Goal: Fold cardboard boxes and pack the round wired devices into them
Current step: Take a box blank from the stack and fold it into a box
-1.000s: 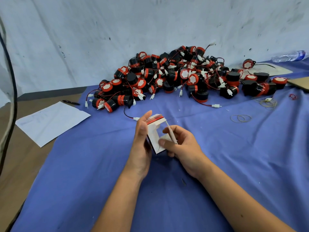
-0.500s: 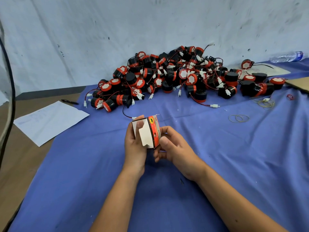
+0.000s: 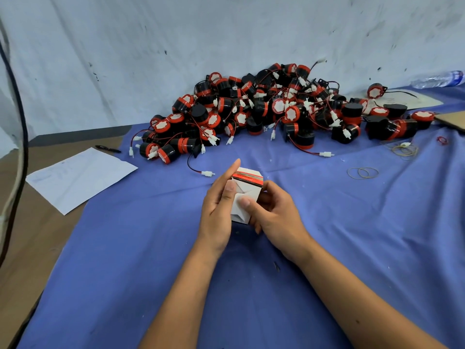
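A small white cardboard box (image 3: 242, 195) with a red and black band at its top is held above the blue cloth (image 3: 352, 235) in the middle of the view. My left hand (image 3: 217, 210) grips its left side, thumb on the white folded flaps. My right hand (image 3: 274, 215) grips its right side, thumb pressing the flaps near the middle. Behind them a large heap of round black and red wired devices (image 3: 264, 112) with white plugs lies against the wall. One device's red-black wire and white plug (image 3: 207, 173) lies just beyond my left hand.
A white sheet of paper (image 3: 80, 176) and a black pen (image 3: 108, 148) lie at the left on the brown tabletop. Rubber bands (image 3: 362, 173) lie at the right on the cloth. A plastic bottle (image 3: 437, 80) and a brown cardboard piece (image 3: 453, 120) sit at the far right.
The box has been turned in my hands: its red band now faces up and away, and the white bottom flaps face me, folded shut under both thumbs.
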Demonstrator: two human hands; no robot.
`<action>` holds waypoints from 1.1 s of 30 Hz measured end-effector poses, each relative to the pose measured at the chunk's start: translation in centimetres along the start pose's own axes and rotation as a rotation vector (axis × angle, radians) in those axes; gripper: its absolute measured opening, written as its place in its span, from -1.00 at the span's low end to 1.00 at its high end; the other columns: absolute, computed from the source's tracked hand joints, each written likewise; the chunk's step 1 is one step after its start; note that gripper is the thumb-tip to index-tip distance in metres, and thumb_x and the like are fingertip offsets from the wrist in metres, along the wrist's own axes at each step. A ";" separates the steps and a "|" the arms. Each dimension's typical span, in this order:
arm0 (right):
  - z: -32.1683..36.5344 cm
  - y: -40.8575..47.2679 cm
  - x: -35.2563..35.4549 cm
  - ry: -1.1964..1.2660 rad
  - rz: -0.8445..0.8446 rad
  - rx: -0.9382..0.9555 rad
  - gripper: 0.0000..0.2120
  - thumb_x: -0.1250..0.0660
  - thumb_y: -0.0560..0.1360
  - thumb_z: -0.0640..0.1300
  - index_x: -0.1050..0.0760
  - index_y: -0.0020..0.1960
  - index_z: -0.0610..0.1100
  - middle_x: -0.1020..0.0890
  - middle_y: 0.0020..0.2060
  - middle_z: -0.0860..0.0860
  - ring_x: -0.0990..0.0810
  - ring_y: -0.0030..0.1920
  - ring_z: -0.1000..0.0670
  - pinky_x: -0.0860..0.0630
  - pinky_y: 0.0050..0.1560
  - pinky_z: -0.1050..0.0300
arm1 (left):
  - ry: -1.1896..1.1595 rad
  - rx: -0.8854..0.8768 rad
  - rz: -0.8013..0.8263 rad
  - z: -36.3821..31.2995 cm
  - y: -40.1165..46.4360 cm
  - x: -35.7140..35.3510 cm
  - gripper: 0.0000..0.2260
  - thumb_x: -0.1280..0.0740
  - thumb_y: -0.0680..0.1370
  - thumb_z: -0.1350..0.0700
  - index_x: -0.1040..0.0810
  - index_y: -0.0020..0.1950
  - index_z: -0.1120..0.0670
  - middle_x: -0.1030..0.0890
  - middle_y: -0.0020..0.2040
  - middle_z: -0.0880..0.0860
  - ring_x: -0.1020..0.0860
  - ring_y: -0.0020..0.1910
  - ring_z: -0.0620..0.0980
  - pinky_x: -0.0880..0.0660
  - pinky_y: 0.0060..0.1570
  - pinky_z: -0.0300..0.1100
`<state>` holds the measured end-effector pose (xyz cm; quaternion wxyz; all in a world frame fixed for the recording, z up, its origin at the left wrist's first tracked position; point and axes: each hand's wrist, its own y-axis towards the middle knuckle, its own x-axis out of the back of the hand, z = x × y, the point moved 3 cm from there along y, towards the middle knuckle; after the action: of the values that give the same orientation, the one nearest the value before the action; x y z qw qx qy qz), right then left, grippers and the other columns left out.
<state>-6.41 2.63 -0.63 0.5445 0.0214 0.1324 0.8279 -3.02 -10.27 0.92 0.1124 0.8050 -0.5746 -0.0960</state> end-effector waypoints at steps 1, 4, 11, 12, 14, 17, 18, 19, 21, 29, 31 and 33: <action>0.0 0.1 0.1 -0.006 -0.004 0.002 -0.70 -0.50 0.52 0.02 -0.54 0.15 -0.10 -0.72 -0.15 -0.05 -0.57 -0.36 0.02 -0.48 -0.46 0.09 | -0.009 0.004 0.005 0.1 0.0 0.0 -0.63 -0.18 0.66 -0.10 -0.55 0.44 -0.16 -0.58 0.42 0.01 -0.56 0.39 0.04 -0.50 0.38 0.09; 0.0 0.1 0.0 0.006 0.026 -0.005 -0.72 -0.50 0.53 -0.02 -0.55 0.19 -0.06 -0.73 -0.11 -0.01 -0.59 -0.32 0.05 -0.48 -0.43 0.11 | 0.012 -0.014 -0.016 0.1 0.1 0.2 -0.63 -0.14 0.68 -0.11 -0.57 0.42 -0.11 -0.59 0.42 0.04 -0.52 0.42 0.11 -0.42 0.44 0.24; -0.2 0.3 0.2 0.060 0.001 -0.038 -0.75 -0.45 0.57 -0.19 -0.56 0.23 -0.06 -0.73 -0.09 -0.03 -0.61 -0.27 0.08 -0.46 -0.39 0.21 | 0.152 -0.086 -0.045 0.2 0.1 -0.1 -0.59 -0.09 0.65 -0.21 -0.57 0.38 -0.15 -0.59 0.39 0.03 -0.47 0.44 0.18 -0.39 0.43 0.25; -0.2 0.3 0.2 0.081 -0.009 -0.039 -0.76 -0.43 0.57 -0.23 -0.57 0.23 -0.08 -0.73 -0.11 -0.01 -0.62 -0.27 0.10 -0.47 -0.39 0.25 | 0.189 -0.108 -0.052 0.2 0.1 -0.2 -0.59 -0.08 0.65 -0.20 -0.56 0.38 -0.15 -0.58 0.40 -0.01 -0.45 0.46 0.18 -0.39 0.44 0.24; -0.2 0.4 0.2 0.106 -0.031 -0.034 -0.76 -0.40 0.57 -0.30 -0.58 0.21 -0.12 -0.73 -0.12 0.00 -0.65 -0.23 0.12 -0.49 -0.34 0.30 | 0.265 -0.154 -0.068 0.1 0.0 -0.3 -0.61 -0.06 0.66 -0.19 -0.55 0.38 -0.20 -0.56 0.41 -0.10 -0.41 0.48 0.11 -0.38 0.45 0.20; -0.4 0.5 0.4 0.050 -0.096 -0.008 -0.77 -0.37 0.56 -0.31 -0.61 0.17 -0.10 -0.73 -0.11 -0.01 -0.67 -0.18 0.09 -0.55 -0.24 0.23 | 0.390 -0.220 -0.070 -0.3 -0.3 -0.8 -0.62 -0.03 0.66 -0.20 -0.50 0.38 -0.27 -0.52 0.42 -0.16 -0.35 0.49 -0.04 -0.33 0.48 0.10; -0.4 0.6 0.4 0.049 -0.090 -0.006 -0.77 -0.38 0.56 -0.28 -0.62 0.17 -0.08 -0.73 -0.12 -0.01 -0.65 -0.21 0.08 -0.53 -0.27 0.21 | 0.398 -0.231 -0.076 -0.3 -0.3 -0.8 -0.62 -0.03 0.67 -0.19 -0.50 0.39 -0.26 -0.53 0.43 -0.13 -0.36 0.49 -0.03 -0.32 0.49 0.08; -0.4 0.5 0.5 0.063 -0.062 -0.022 -0.77 -0.41 0.54 -0.24 -0.62 0.18 -0.07 -0.72 -0.13 -0.01 -0.62 -0.28 0.08 -0.49 -0.34 0.20 | 0.365 -0.219 -0.083 -0.2 -0.3 -0.8 -0.62 -0.05 0.68 -0.18 -0.52 0.40 -0.22 -0.54 0.42 -0.10 -0.39 0.48 0.02 -0.33 0.48 0.10; -0.4 0.5 0.7 0.114 0.022 -0.070 -0.74 -0.48 0.50 -0.16 -0.61 0.18 -0.06 -0.72 -0.07 -0.08 -0.54 -0.33 0.03 -0.40 -0.41 0.16 | 0.202 -0.138 -0.095 -0.1 0.0 -0.6 -0.62 -0.07 0.69 -0.13 -0.57 0.39 -0.13 -0.61 0.37 0.00 -0.50 0.41 0.12 -0.42 0.41 0.20; -0.5 0.5 0.8 0.162 0.101 -0.136 -0.63 -0.49 0.44 -0.12 -0.55 0.20 -0.20 -0.70 -0.08 -0.10 -0.48 -0.35 -0.01 -0.35 -0.41 0.22 | -0.010 -0.003 -0.093 0.4 0.1 -0.3 -0.58 -0.08 0.66 -0.14 -0.58 0.37 -0.05 -0.68 0.26 0.05 -0.65 0.21 0.07 -0.60 0.21 0.12; -0.5 0.5 0.9 0.163 0.090 -0.144 -0.64 -0.49 0.44 -0.11 -0.55 0.19 -0.20 -0.69 -0.10 -0.10 -0.47 -0.35 -0.01 -0.35 -0.41 0.21 | 0.000 -0.017 -0.096 0.4 0.2 -0.3 -0.59 -0.08 0.66 -0.14 -0.58 0.37 -0.05 -0.68 0.25 0.06 -0.65 0.20 0.08 -0.60 0.20 0.13; -0.3 0.5 0.7 0.147 0.080 -0.146 -0.67 -0.47 0.44 -0.13 -0.58 0.18 -0.17 -0.71 -0.09 -0.09 -0.51 -0.31 -0.01 -0.36 -0.39 0.21 | 0.038 -0.049 -0.094 0.2 0.2 -0.2 -0.59 -0.08 0.67 -0.12 -0.58 0.38 -0.04 -0.67 0.26 0.06 -0.64 0.22 0.07 -0.58 0.24 0.15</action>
<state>-7.18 3.03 -0.92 0.5002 -0.0738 0.1104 0.8557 -3.33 -10.15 0.80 0.1384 0.8298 -0.5312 -0.1002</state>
